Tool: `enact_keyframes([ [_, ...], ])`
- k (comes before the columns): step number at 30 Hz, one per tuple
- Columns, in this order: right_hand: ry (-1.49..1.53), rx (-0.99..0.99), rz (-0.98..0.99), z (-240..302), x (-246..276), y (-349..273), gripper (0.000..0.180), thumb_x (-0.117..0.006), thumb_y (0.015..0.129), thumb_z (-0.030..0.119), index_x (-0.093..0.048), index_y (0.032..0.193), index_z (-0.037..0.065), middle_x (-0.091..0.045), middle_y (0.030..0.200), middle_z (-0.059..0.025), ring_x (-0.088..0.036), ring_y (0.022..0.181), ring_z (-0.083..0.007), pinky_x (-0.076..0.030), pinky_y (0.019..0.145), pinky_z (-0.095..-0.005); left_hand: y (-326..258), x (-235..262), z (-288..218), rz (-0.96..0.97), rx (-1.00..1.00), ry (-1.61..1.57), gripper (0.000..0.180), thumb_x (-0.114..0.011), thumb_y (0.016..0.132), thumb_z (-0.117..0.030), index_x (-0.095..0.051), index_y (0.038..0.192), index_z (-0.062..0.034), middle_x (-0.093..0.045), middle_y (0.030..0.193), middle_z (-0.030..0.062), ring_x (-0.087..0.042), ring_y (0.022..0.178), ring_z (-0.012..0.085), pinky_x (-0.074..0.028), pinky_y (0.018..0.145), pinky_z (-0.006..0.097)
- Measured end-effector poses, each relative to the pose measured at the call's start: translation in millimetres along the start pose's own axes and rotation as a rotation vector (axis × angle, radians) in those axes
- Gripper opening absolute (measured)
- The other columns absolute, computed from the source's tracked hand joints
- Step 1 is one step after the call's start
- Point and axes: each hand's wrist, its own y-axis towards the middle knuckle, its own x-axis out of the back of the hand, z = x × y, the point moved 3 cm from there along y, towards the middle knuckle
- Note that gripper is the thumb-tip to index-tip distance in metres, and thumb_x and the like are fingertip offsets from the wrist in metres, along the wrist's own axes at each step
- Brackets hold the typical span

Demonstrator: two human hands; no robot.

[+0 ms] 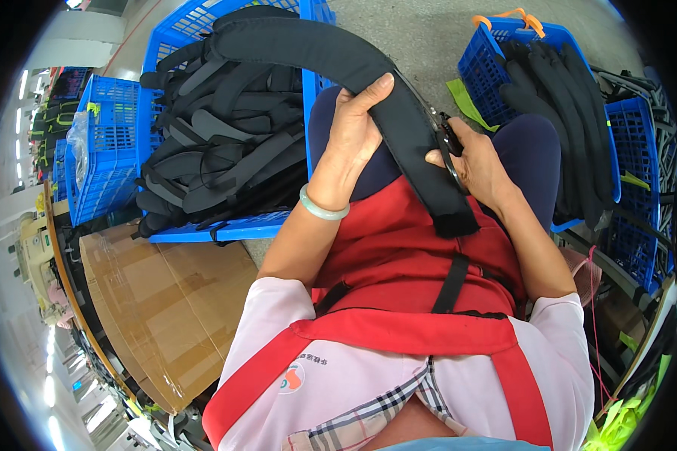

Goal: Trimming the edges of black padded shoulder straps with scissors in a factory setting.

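Note:
A long padded black shoulder strap (308,46) curves from over the left crate down across my lap. My left hand (356,124) is closed on its middle, thumb on top and fingers underneath. Along the strap's right edge, my right hand (480,161) grips a pair of scissors (449,143) with dark handles. Their blades point up along that edge and are partly hidden, so I cannot tell whether they touch the fabric. The strap's squared lower end lies over my red apron (399,255).
A big blue crate (306,98) at the left holds a heap of black straps (241,139). More padded straps (557,98) fill a blue basket (496,34) at the right. Flattened cardboard (165,301) lies near left. A sewing machine (37,252) stands at the far left edge.

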Motion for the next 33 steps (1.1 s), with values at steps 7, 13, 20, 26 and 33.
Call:
enact_keyframes([
  [7, -0.033, 0.035, -0.013, 14.7, 2.6, -0.8, 0.063, -0.074, 0.076, 0.051, -0.05, 0.092, -0.005, -0.053, 0.07, -0.0238, -0.053, 0.064, -0.0363, -0.045, 0.063, -0.0402, -2.3, 1.1, 1.6, 0.019, -0.01, -0.003, 0.015, -0.069, 0.085, -0.004, -0.064, 0.099, -0.0047, -0.066, 0.093, 0.0049, -0.065, 0.084, 0.0161, -0.055, 0.076, 0.03],
  [13, 0.032, 0.074, -0.023, 5.3, 0.5, 3.2, 0.066, -0.074, 0.074, 0.054, -0.051, 0.091, -0.005, -0.055, 0.071, -0.022, -0.054, 0.064, -0.0345, -0.045, 0.063, -0.0399, -0.9, 0.6, 1.3, -0.003, 0.002, 0.0, 0.015, -0.069, 0.084, -0.004, -0.063, 0.099, -0.0046, -0.066, 0.093, 0.0052, -0.065, 0.085, 0.0166, -0.055, 0.076, 0.031],
  [20, 0.145, 0.012, 0.038, 9.2, -2.2, 5.8, 0.061, -0.073, 0.077, 0.052, -0.055, 0.093, -0.004, -0.055, 0.07, -0.0162, -0.052, 0.065, -0.0219, -0.045, 0.062, -0.0346, -1.6, 1.6, 0.0, 0.016, -0.003, -0.007, 0.015, -0.069, 0.085, -0.005, -0.063, 0.099, -0.004, -0.066, 0.092, 0.0057, -0.065, 0.084, 0.0171, -0.055, 0.076, 0.031],
  [26, 0.183, -0.011, -0.005, 3.0, -4.5, 8.4, 0.06, -0.073, 0.078, 0.052, -0.054, 0.09, -0.004, -0.054, 0.069, -0.0139, -0.051, 0.065, -0.0175, -0.044, 0.062, -0.0341, 1.8, 0.8, -9.8, 0.001, -0.055, 0.019, 0.016, -0.069, 0.085, -0.005, -0.064, 0.1, -0.0038, -0.066, 0.093, 0.0057, -0.065, 0.085, 0.0168, -0.056, 0.077, 0.031],
  [33, 0.035, 0.017, -0.021, 8.5, -2.3, 13.3, 0.06, -0.072, 0.078, 0.052, -0.053, 0.093, -0.003, -0.055, 0.07, -0.0183, -0.051, 0.063, -0.0271, -0.045, 0.062, -0.0375, 1.5, 5.3, -8.0, 0.025, -0.033, 0.008, 0.014, -0.069, 0.085, -0.004, -0.065, 0.098, -0.0039, -0.066, 0.094, 0.0057, -0.065, 0.086, 0.0168, -0.055, 0.078, 0.031],
])
